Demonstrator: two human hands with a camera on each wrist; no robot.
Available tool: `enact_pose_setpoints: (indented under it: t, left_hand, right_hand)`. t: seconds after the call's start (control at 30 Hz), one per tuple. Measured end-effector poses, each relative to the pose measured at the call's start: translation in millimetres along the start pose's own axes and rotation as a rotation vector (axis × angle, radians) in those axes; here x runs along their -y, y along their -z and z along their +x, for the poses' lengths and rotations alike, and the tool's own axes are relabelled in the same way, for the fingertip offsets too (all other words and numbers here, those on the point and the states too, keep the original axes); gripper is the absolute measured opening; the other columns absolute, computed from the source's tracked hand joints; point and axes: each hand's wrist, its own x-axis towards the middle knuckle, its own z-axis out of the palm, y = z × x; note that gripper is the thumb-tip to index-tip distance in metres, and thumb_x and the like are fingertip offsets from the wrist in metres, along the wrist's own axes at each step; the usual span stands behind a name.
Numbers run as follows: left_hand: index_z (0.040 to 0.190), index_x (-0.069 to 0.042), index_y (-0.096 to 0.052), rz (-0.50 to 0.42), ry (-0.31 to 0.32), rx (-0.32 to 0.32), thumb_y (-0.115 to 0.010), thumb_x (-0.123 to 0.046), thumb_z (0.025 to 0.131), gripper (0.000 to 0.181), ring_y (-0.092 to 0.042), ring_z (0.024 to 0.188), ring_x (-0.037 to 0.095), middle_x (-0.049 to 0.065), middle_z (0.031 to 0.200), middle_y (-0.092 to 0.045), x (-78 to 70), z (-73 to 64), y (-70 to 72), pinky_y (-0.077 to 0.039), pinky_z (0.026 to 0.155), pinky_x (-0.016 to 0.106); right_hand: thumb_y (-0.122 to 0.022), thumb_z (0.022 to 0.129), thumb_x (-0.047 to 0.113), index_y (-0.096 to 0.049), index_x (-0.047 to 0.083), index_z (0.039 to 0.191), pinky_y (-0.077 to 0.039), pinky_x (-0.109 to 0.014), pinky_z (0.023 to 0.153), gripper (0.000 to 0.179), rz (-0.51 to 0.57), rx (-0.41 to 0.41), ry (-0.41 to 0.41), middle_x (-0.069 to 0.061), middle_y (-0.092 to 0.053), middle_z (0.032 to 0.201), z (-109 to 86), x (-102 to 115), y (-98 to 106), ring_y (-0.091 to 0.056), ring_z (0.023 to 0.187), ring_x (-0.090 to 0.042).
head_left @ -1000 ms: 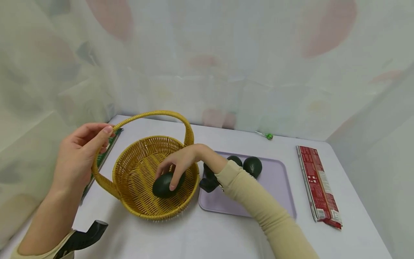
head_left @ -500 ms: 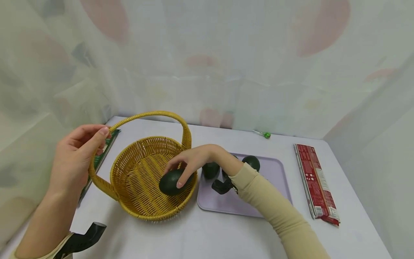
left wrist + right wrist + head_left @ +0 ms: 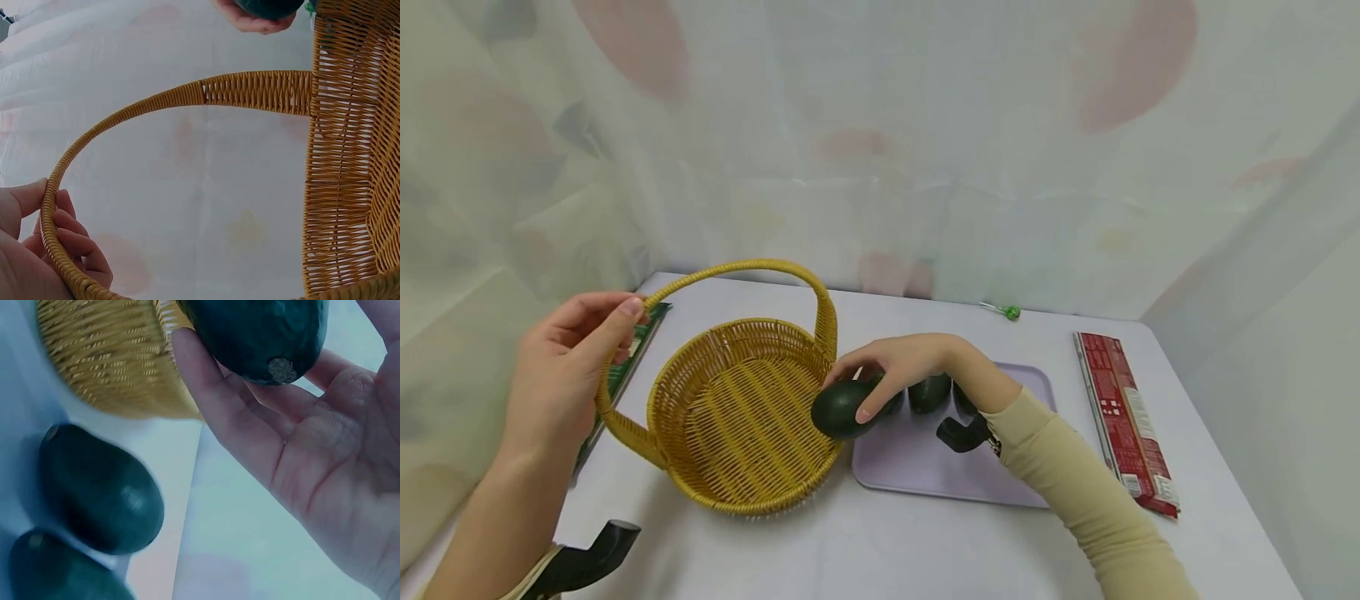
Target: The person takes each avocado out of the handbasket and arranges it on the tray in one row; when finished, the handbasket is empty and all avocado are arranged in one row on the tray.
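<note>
My left hand (image 3: 568,358) grips the arched handle (image 3: 767,265) of a round yellow wicker basket (image 3: 748,425), thumb and fingers on opposite sides of it. The basket's woven floor shows bare. In my right hand (image 3: 906,362) is a dark green avocado (image 3: 838,410), held from above over the basket's right rim. The right wrist view shows that avocado (image 3: 262,337) between thumb and fingers, its brown stem scar (image 3: 282,370) exposed. More avocados (image 3: 930,393) lie on a pale purple tray (image 3: 940,471), partly hidden by my right hand and wrist.
The tray stands just right of the basket on the white table (image 3: 760,558). Farther right lies a long red packet (image 3: 1127,421). A small green-headed item (image 3: 1012,312) is at the back edge. Behind the left hand is a green packet (image 3: 640,337), mostly covered.
My right hand has carried the avocado rightward from inside the basket to its right rim, toward the tray. The left hand keeps its grip on the handle. The head view has shifted slightly.
</note>
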Motion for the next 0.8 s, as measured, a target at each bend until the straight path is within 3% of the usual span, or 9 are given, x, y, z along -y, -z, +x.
enact_pose_setpoints:
  t: [0.23, 0.5, 0.63, 0.8]
  left_hand:
    - [0.101, 0.003, -0.070, -0.006, -0.001, -0.024, -0.068, -0.001, 0.090, 0.012, -0.049, 0.066, 0.015, 0.003, 0.084, -0.068, 0.0, -0.7, 1.2, -0.045, 0.056, 0.017]
    - [0.100, 0.002, -0.071, -0.001, 0.008, -0.070, -0.070, -0.002, 0.088, 0.013, -0.049, 0.065, 0.015, 0.003, 0.084, -0.069, -0.2, -0.9, 1.1, -0.045, 0.056, 0.016]
    - [0.100, 0.002, -0.071, 0.012, 0.016, -0.084, -0.071, -0.004, 0.088, 0.014, -0.049, 0.065, 0.015, 0.003, 0.084, -0.068, 0.7, -1.1, -0.1, -0.045, 0.055, 0.016]
    - [0.102, 0.004, -0.070, 0.007, 0.009, -0.077, -0.072, -0.005, 0.087, 0.017, -0.049, 0.065, 0.015, 0.004, 0.084, -0.068, 2.8, -0.9, -1.1, -0.046, 0.056, 0.016]
  right_hand:
    - [-0.076, 0.085, 0.030, -0.056, 0.031, 0.132, -0.041, -0.038, 0.100, 0.052, 0.121, -0.112, -0.073, 0.008, -0.059, 0.127, -28.7, -18, -10, -0.056, 0.114, -0.016]
    - [-0.076, 0.084, 0.034, -0.055, 0.033, 0.133, -0.036, -0.040, 0.104, 0.054, 0.183, -0.341, -0.199, 0.008, -0.055, 0.130, -57.9, -41, -31, -0.052, 0.119, -0.018]
    - [-0.077, 0.084, 0.030, -0.054, 0.025, 0.137, -0.035, -0.041, 0.105, 0.057, 0.318, -0.494, -0.267, 0.004, -0.054, 0.135, -71.6, -50, -44, -0.049, 0.123, -0.016]
    - [-0.077, 0.085, 0.028, -0.049, 0.019, 0.142, -0.040, -0.039, 0.093, 0.064, 0.541, -0.674, -0.355, -0.004, -0.050, 0.141, -87.7, -57, -60, -0.047, 0.122, -0.021]
